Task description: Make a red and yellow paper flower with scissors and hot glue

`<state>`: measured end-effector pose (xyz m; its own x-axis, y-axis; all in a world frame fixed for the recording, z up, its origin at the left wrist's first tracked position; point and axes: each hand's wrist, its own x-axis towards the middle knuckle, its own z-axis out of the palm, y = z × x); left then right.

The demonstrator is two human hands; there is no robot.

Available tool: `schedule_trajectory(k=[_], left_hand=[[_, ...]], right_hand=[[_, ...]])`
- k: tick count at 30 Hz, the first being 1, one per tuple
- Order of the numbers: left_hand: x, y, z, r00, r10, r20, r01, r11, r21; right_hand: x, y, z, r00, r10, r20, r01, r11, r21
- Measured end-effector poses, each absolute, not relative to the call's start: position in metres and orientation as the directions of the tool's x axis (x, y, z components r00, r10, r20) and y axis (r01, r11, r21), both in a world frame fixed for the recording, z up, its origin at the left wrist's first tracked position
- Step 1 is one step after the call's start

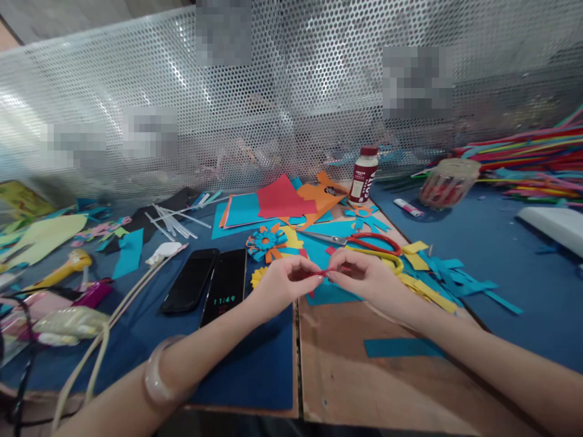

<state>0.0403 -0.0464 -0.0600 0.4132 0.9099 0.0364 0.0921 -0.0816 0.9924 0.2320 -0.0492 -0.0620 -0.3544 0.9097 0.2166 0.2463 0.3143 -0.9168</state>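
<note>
My left hand [285, 282] and my right hand [359, 276] meet above the table's middle, fingertips pinched together on a small red paper piece [321, 274] held between them. A clear bangle [157, 373] sits on my left forearm. Just beyond my right hand lie red-handled scissors [364, 241] and a yellow-handled pair [392, 261]. A blue and orange paper flower [265, 241] rests ahead of my left hand on blue paper. Two black phones [207, 282] lie side by side to the left, one showing 11:49.
Coloured paper sheets [277, 203] and scraps litter the blue felt. A Costa bottle [363, 175], a glue stick [409, 207] and a clear tub [449, 181] stand behind. Coloured strips [537, 159] pile at far right. A perforated metal screen [273, 91] backs the table.
</note>
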Motion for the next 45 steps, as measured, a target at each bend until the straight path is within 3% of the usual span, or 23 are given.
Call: schedule_trajectory(k=[8, 15, 27, 35, 41, 45], left_hand=[[0.041, -0.046, -0.06, 0.411, 0.911, 0.03, 0.114, -0.085, 0.99], [0.04, -0.045, -0.06, 0.404, 0.912, 0.069, 0.175, -0.151, 0.973], [0.038, -0.047, -0.06, 0.437, 0.888, 0.143, 0.34, -0.311, 0.887], [0.036, -0.046, -0.057, 0.411, 0.903, 0.128, 0.331, -0.279, 0.901], [0.036, -0.045, -0.055, 0.403, 0.908, 0.118, 0.259, -0.236, 0.936], [0.037, -0.047, -0.054, 0.443, 0.894, 0.075, 0.199, -0.179, 0.963]], right_hand=[[0.231, -0.049, -0.063, -0.372, 0.902, 0.22, 0.237, 0.321, -0.917], [0.229, -0.055, -0.058, -0.325, 0.875, 0.358, 0.348, 0.463, -0.815], [0.227, -0.059, -0.051, -0.338, 0.903, 0.264, 0.368, 0.385, -0.846], [0.233, -0.056, -0.052, -0.364, 0.923, 0.125, 0.347, 0.259, -0.902], [0.231, -0.057, -0.056, -0.357, 0.928, 0.109, 0.203, 0.19, -0.961], [0.23, -0.058, -0.052, -0.378, 0.919, 0.113, 0.214, 0.206, -0.955]])
